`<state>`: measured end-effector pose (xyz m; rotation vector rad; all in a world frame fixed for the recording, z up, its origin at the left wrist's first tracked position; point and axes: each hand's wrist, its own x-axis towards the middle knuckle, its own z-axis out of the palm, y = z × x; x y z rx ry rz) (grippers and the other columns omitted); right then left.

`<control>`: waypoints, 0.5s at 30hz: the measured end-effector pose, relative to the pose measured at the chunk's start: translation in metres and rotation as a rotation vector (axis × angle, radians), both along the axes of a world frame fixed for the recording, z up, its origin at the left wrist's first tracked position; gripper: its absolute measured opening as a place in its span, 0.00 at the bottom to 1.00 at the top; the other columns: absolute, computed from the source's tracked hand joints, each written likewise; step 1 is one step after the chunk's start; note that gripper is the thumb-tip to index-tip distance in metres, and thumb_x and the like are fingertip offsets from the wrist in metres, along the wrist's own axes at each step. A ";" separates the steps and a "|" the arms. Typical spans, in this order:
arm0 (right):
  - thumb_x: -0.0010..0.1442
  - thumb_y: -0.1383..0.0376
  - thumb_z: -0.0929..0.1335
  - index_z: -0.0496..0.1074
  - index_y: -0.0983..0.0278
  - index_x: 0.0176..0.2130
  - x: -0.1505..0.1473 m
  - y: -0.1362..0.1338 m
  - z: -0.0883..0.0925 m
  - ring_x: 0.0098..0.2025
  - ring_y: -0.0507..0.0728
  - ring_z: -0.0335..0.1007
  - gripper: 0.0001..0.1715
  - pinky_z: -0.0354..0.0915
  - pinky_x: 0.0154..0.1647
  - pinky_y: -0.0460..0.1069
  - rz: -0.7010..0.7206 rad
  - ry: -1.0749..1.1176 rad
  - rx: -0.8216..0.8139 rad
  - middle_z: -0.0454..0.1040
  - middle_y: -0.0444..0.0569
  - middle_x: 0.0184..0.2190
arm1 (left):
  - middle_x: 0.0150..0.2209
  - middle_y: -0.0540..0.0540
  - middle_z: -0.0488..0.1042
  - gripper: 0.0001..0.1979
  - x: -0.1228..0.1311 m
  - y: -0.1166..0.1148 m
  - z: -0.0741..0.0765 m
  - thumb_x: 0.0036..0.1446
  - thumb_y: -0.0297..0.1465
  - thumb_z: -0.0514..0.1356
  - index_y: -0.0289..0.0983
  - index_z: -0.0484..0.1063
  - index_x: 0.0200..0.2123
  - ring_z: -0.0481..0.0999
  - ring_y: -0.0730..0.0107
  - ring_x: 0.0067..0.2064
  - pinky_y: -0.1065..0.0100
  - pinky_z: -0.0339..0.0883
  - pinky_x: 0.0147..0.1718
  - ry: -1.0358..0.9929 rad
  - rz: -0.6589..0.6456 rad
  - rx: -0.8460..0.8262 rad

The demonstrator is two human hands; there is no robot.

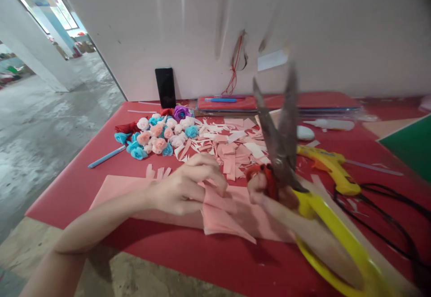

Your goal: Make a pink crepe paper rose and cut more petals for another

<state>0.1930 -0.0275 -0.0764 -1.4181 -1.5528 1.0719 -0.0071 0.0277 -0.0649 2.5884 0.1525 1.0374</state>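
Observation:
My left hand (188, 185) reaches in from the lower left, fingers bent and closed on a sheet of pink crepe paper (222, 214). The paper's held part is folded up, with one corner pointing toward me; the rest lies flat under both hands. My right hand (269, 194) is curled at the paper's right side. A large pair of scissors (281, 149) is at this hand, blades apart and pointing up, its yellow handle loops lying across my forearm. Something red (264, 178) shows at my right fingers; blur hides exactly how they grip.
Pink and white paper scraps (232, 149) lie beyond my hands, beside a cluster of paper roses (158, 137). A yellow glue gun (326, 167) with a black cord sits right. A phone (165, 87) leans on the white wall. A blue pen (106, 156) lies left.

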 end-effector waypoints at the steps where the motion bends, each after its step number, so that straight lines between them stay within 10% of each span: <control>1: 0.50 0.59 0.65 0.61 0.60 0.31 0.003 0.005 -0.001 0.24 0.53 0.64 0.10 0.63 0.24 0.48 -0.017 -0.078 -0.005 0.67 0.44 0.25 | 0.26 0.46 0.71 0.16 -0.003 0.002 0.002 0.61 0.32 0.49 0.37 0.73 0.26 0.65 0.70 0.36 0.64 0.64 0.43 -0.032 0.010 0.014; 9: 0.52 0.64 0.63 0.61 0.63 0.23 0.025 0.026 -0.027 0.19 0.52 0.58 0.08 0.48 0.19 0.46 0.190 -0.770 -0.035 0.66 0.46 0.19 | 0.27 0.46 0.71 0.14 -0.008 0.002 0.011 0.59 0.29 0.50 0.39 0.73 0.27 0.66 0.70 0.37 0.65 0.65 0.40 -0.044 0.111 0.094; 15: 0.50 0.74 0.60 0.63 0.64 0.26 0.028 0.018 -0.050 0.28 0.53 0.65 0.07 0.57 0.27 0.47 0.443 -0.794 0.228 0.69 0.49 0.28 | 0.28 0.46 0.72 0.11 -0.002 -0.002 0.004 0.55 0.24 0.52 0.37 0.71 0.25 0.64 0.69 0.38 0.66 0.66 0.41 -0.036 0.106 0.154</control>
